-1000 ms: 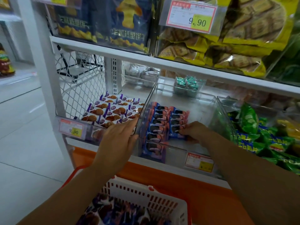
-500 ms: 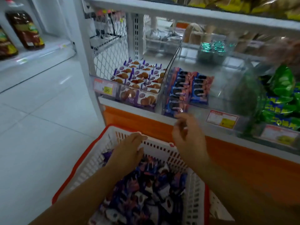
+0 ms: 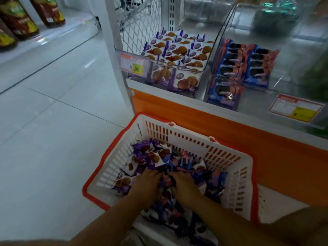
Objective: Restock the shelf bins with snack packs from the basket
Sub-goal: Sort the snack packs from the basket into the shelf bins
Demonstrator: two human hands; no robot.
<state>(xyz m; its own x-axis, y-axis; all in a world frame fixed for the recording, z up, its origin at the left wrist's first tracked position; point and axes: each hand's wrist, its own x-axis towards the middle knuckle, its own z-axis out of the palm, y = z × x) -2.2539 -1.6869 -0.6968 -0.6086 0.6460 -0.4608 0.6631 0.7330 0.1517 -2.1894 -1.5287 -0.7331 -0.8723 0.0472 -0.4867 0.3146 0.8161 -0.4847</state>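
Fingers (image 3: 155, 173): left hand (image 3: 147, 182), right hand (image 3: 184, 186) buried in heap; hold, I cannot tell.
Packs: glossy purple-blue foil snack packs (image 3: 147, 155), white slotted basket (image 3: 186, 133), six o'clock.
Handling: I'd judge light, slippery, crushable; pinch edges.

Middle bin's (image 3: 292, 55) rear lies free behind dark packs (image 3: 248, 64).

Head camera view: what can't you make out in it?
Head view: fingertips of the left hand and right hand are buried in the snack packs in the basket, so any grip is unclear.
Head view: right price tag too blurred to read.
Head view: green packs smeared and cut by the right edge.
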